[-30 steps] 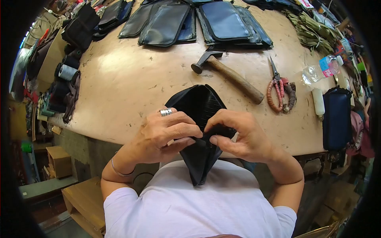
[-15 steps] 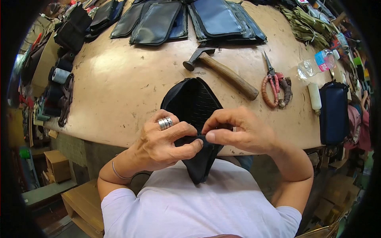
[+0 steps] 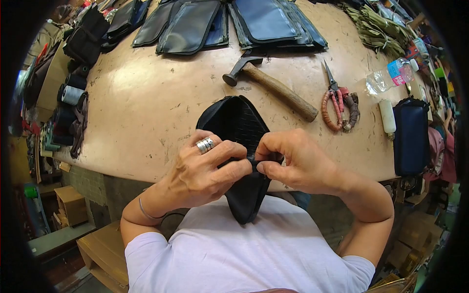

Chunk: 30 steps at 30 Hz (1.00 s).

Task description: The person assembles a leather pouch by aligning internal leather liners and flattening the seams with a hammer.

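Observation:
A black pouch (image 3: 244, 198) with a dark, gaping mouth lies between my hands, over the table's front edge and against my shirt. Stitch-like marks run along its inner wall. My left hand (image 3: 207, 168), with rings on one finger, pinches the near edge of the opening. Close beside it, my right hand (image 3: 298, 161) pinches the same edge between thumb and forefinger. The fingertips nearly meet, and they hide whatever small part lies between them. Beyond the pouch rest a wooden-handled hammer (image 3: 283, 93) and scissors with wrapped handles (image 3: 339, 102).
Flat dark pouch pieces (image 3: 190, 29) lie in stacks along the far side of the table (image 3: 141, 102). To the right are a plastic bottle (image 3: 391, 75), a white tube (image 3: 387, 117) and a finished-looking dark blue case (image 3: 411, 139). Thread spools (image 3: 72, 95) line the left edge.
My right hand has shifted slightly right, its fingertips a little apart from the left ones. The pouch has tilted slightly. Both hands keep pinching its edge.

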### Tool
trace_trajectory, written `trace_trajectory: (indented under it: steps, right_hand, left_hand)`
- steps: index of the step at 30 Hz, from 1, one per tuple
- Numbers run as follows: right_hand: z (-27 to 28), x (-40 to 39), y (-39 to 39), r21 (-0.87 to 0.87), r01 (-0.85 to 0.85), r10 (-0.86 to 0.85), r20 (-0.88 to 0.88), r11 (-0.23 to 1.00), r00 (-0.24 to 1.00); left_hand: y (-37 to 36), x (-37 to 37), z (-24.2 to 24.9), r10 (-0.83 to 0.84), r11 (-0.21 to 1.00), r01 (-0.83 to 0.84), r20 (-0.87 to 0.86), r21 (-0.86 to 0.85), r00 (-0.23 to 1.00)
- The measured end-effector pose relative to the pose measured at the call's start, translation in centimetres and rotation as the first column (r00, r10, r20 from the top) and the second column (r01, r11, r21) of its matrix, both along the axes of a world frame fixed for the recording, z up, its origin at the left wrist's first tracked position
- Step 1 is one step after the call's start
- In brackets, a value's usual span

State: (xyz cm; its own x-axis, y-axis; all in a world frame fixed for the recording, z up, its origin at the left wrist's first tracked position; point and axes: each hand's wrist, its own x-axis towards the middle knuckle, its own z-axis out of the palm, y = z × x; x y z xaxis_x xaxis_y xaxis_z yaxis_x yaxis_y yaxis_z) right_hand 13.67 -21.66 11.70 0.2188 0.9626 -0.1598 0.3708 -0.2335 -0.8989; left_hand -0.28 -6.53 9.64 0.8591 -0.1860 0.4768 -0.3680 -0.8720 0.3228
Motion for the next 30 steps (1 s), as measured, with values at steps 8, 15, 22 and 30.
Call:
trace_trajectory:
  steps: [8,15,22,30]
  right_hand:
    - [-1.2,1.1,-0.3,0.079,-0.079,0.101,-0.334,0.994,0.937]
    - [-3.7,2.6,0.2,-0.064,-0.052,0.003,-0.597,0.997,0.802]
    - [-3.8,2.7,-0.1,-0.058,-0.036,-0.007,-0.613,0.998,0.79]
    - [-3.8,2.5,-0.1,-0.073,-0.017,-0.025,-0.536,0.997,0.844]
  left_hand:
    - [1.4,-0.7,4.1,-0.068,0.978,-0.009,-0.361,-0.207,0.93]
    - [2.0,1.0,1.3,-0.052,0.896,-0.137,-0.406,-0.422,0.913]
    - [1.9,1.4,0.4,-0.101,0.879,-0.077,-0.341,-0.47,0.935]
    - [1.6,1.5,-0.4,-0.088,0.888,-0.037,-0.25,-0.458,0.964]
